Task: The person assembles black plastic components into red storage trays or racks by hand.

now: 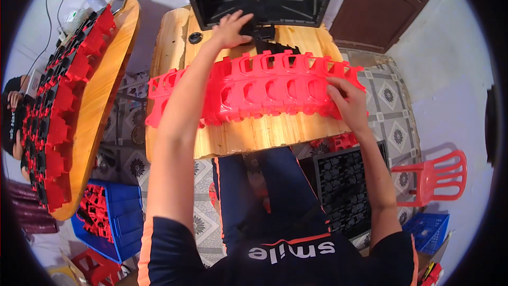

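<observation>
A long row of linked red plastic pieces (264, 89) with rounded openings lies across the wooden table in front of me. My right hand (346, 101) is closed on the right end of this row, thumb and fingers pinching its edge. Beyond the row, my left hand (232, 30) reaches to the far side of the table, its fingers spread. It is over small black plastic parts (265, 33), next to the front edge of a large black bin (254, 24); whether it touches one of them I cannot tell. A round black piece (196, 37) lies to its left.
On the left, a second wooden table (100, 122) carries rows of red and black pieces (63, 90); another person (15, 103) is beside it. Below stands a blue crate (123, 217) of red parts. A black tray (346, 185) and a red chair (436, 177) are at right.
</observation>
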### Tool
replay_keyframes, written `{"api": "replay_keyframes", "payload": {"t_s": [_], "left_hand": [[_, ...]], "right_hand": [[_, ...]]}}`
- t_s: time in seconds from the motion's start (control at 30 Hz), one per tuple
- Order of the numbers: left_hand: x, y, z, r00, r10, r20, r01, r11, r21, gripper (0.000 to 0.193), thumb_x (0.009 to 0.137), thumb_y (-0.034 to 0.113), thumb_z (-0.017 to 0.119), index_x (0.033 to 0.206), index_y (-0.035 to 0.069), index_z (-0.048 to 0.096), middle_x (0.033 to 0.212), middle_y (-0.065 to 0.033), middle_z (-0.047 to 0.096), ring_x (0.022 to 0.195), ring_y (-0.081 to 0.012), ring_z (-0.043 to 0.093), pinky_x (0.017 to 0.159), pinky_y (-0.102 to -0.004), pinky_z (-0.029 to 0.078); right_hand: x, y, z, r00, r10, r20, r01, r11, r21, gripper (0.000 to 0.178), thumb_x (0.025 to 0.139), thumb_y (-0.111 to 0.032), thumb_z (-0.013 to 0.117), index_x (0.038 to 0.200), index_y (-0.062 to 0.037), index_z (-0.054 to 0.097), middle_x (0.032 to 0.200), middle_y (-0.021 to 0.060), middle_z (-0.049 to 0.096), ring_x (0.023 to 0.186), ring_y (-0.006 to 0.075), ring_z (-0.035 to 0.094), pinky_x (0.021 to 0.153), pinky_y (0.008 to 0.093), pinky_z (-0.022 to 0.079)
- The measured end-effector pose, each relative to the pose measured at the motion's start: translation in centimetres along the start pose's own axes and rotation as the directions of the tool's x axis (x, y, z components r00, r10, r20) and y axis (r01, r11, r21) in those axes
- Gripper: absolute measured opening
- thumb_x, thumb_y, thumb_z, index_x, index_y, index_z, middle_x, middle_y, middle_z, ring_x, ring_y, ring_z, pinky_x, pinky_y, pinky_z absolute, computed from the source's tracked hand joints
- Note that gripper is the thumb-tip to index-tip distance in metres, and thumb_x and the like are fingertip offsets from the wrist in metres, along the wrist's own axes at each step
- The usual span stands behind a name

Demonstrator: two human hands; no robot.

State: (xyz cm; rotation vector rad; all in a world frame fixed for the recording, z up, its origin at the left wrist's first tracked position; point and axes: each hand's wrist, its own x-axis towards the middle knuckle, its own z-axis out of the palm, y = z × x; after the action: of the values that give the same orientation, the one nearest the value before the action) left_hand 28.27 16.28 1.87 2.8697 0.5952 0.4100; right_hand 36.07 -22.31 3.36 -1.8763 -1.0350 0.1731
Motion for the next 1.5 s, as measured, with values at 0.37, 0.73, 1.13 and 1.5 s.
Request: {"api": "replay_keyframes", "payload": {"t_s": [0.37, 0.73, 1.13, 1.5], "left_hand": [[-4.6, -5.9, -3.4, 0.980, 0.193, 0.054, -0.188, 0.978, -0.095, 0.050, 0.075, 0.011, 0.073, 0.123, 0.015, 0.061, 0.131, -0.0163, 0.053, 0.114, -0.0348, 0.057, 0.098, -0.0377, 0.046], [-13.0, -5.7, -8.9, 0.906, -0.299, -0.300, 0.083, 0.819, -0.568, 0.037, 0.089, -0.003, 0.056, 0.125, 0.005, 0.057, 0.107, -0.0145, 0.068, 0.096, -0.0241, 0.067, 0.084, -0.0350, 0.052], [-25.1, 9.5, -10.0, 0.925, -0.354, -0.135, -0.145, -0.001, -0.989, 0.039, 0.095, 0.004, 0.056, 0.131, 0.000, 0.045, 0.118, -0.0126, 0.059, 0.100, -0.0192, 0.062, 0.074, -0.0297, 0.056], [-11.4, -3.0, -5.1, 0.729, -0.667, -0.157, 0.018, 0.248, -0.968, 0.044, 0.091, -0.004, 0.054, 0.131, -0.008, 0.035, 0.124, -0.0207, 0.046, 0.093, -0.0295, 0.062, 0.070, -0.0370, 0.061]], "right_hand": [[4.4, -6.8, -2.2, 0.844, -0.443, 0.303, 0.488, 0.868, -0.092, 0.033, 0.085, -0.011, 0.067, 0.116, -0.0012, 0.063, 0.098, 0.0112, 0.068, 0.087, 0.0202, 0.065, 0.077, 0.0320, 0.051], [21.9, -37.5, 2.1, 0.902, -0.424, 0.083, 0.372, 0.861, 0.347, 0.054, 0.079, -0.011, 0.065, 0.125, 0.0134, 0.052, 0.085, 0.0176, 0.067, 0.073, 0.0221, 0.063, 0.069, 0.0314, 0.051], [2.7, -11.8, 8.4, 0.950, -0.264, 0.167, 0.117, 0.796, 0.594, 0.052, 0.091, -0.016, 0.065, 0.138, -0.0090, 0.044, 0.096, 0.0094, 0.064, 0.069, 0.0112, 0.064, 0.061, 0.0242, 0.053], [-5.1, 2.4, -1.0, 0.765, -0.355, -0.537, 0.081, 0.881, -0.466, 0.055, 0.086, -0.021, 0.070, 0.134, -0.0041, 0.049, 0.122, 0.0150, 0.059, 0.109, 0.0306, 0.058, 0.093, 0.0403, 0.046]]}}
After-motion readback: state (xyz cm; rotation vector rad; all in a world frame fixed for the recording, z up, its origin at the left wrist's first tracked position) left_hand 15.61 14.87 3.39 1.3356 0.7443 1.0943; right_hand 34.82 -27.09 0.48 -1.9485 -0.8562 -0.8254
